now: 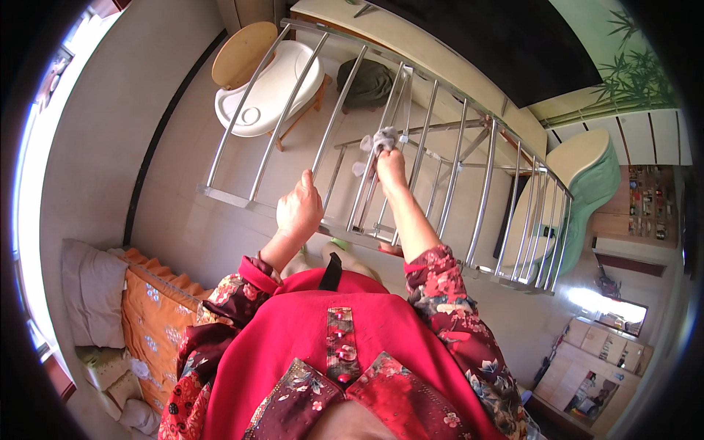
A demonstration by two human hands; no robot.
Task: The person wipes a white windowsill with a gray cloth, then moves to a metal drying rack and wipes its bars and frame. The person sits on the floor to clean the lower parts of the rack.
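Observation:
A folding metal drying rack (pixel 421 148) with many parallel bars spans the view before me. My right hand (pixel 391 168) is closed around a bunched grey cloth (pixel 384 138), which lies against the bars near the rack's middle hinge. Part of the cloth hangs below my fingers. My left hand (pixel 300 208) is at the rack's near side, its fingers curled at the lower end of one bar; how firmly it grips is hard to tell, as the back of the hand hides the palm.
Beyond the rack stand a high chair with a white tray (pixel 264 99) and a stool under dark cloth (pixel 366 82). A green-draped couch (pixel 591 176) is at the right. An orange floral cover (pixel 154 319) and a grey pillow (pixel 93 291) lie at the lower left.

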